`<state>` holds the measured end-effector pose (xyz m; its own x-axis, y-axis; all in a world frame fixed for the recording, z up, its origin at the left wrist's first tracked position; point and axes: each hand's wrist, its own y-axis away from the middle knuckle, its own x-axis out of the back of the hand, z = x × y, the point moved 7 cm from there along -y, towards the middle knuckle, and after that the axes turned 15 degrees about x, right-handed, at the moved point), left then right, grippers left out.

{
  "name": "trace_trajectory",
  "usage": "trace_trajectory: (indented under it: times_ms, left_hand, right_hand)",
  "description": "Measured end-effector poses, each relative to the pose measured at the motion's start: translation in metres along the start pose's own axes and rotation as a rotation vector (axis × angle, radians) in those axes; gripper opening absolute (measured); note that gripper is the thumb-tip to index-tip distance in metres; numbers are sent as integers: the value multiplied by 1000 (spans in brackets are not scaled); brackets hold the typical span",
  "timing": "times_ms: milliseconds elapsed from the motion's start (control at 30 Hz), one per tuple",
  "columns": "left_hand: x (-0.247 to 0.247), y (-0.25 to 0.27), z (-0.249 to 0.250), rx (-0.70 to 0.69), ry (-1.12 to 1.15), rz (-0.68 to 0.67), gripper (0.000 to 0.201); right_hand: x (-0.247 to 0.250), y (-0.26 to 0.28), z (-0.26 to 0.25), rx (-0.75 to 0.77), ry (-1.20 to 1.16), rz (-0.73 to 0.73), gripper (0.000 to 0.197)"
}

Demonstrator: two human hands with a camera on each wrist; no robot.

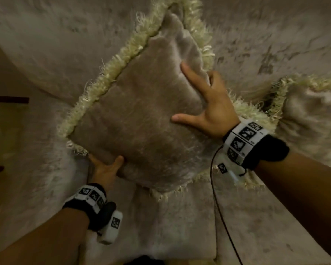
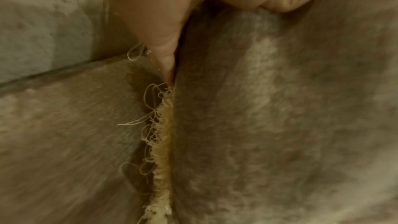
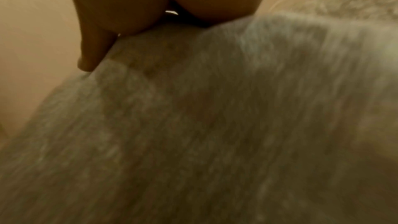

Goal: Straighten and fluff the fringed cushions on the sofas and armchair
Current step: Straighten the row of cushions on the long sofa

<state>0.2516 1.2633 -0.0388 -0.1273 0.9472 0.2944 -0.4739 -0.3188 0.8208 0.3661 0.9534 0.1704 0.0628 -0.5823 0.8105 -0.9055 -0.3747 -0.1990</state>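
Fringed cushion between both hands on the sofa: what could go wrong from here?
1. The left hand has only a thumb-and-fingers grip on the fringed cushion's lower edge, while the right hand presses flat; the cushion could slip or twist.
2. Loose fringe threads by the left fingers could snag.
3. The wrist cable hangs near the fringe and might catch.
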Motion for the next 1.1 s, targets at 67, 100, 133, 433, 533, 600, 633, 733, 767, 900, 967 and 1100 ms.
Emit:
trace_trajectory:
  times_ms: [67, 100, 133, 433, 533, 600, 633, 733, 767, 900, 967, 1100]
  left_hand:
    - [-4, -16, 4, 2, 5, 12, 119]
    - [-7, -22, 8, -11, 30, 20, 124]
    - [-7, -30, 13, -34, 59, 32, 131]
    - [-6, -59, 17, -41, 47, 116, 113]
    - [-4, -44, 26, -104, 56, 151, 91]
    - [1, -28, 35, -191, 76, 196, 91]
    - [4, -17, 41, -224, 98, 236, 101]
    - [1, 25, 61, -285, 30, 317, 126]
    - [-6, 40, 71, -336, -11, 330, 122]
    - [-54, 125, 116, -561, -176, 343, 94]
    - [-82, 170, 130, -651, -226, 294, 89]
    - [-144, 256, 141, -838, -387, 181, 75]
  right_hand:
    - [-9, -3, 10, -8, 20, -36, 106]
    - [-14, -1, 16, -12, 22, -44, 106]
    - [-16, 3, 19, -11, 21, -35, 107]
    - [-31, 15, 26, -8, 22, -29, 105]
    - [-21, 29, 28, -22, 7, -58, 104]
    - [-8, 42, 29, -26, 14, -63, 101]
    - [0, 50, 29, -30, 22, -59, 98]
    - [32, 78, 33, -74, 61, -26, 88]
    - [43, 89, 36, -96, 82, -22, 86]
    - [89, 140, 56, -198, 173, -66, 85]
    - [119, 171, 65, -247, 192, -85, 85]
    - [188, 243, 77, -322, 217, -92, 77]
